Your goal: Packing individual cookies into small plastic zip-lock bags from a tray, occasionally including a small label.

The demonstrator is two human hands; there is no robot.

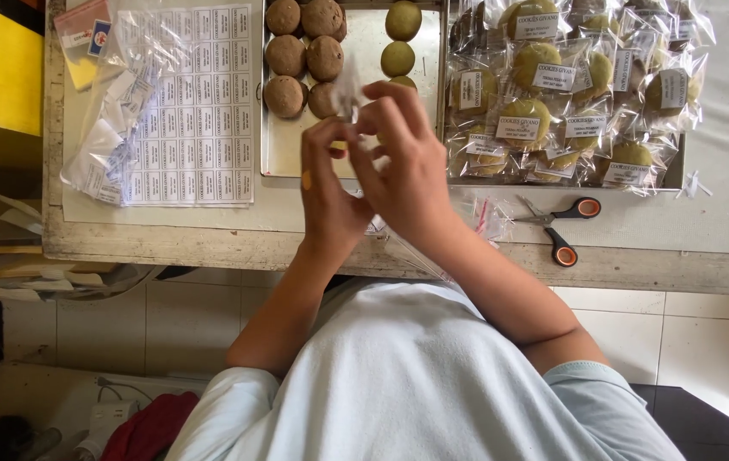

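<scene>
My left hand and my right hand meet over the front edge of a metal tray. Together their fingertips pinch a small clear plastic bag, held up above the tray. Brown cookies lie in rows at the tray's far left, and green cookies sit beside them. What is inside the bag is hidden by my fingers.
A pile of bagged, labelled green cookies fills the right tray. A sheet of stickers and small sachets lie left. Scissors with orange-black handles rest near the wooden table edge.
</scene>
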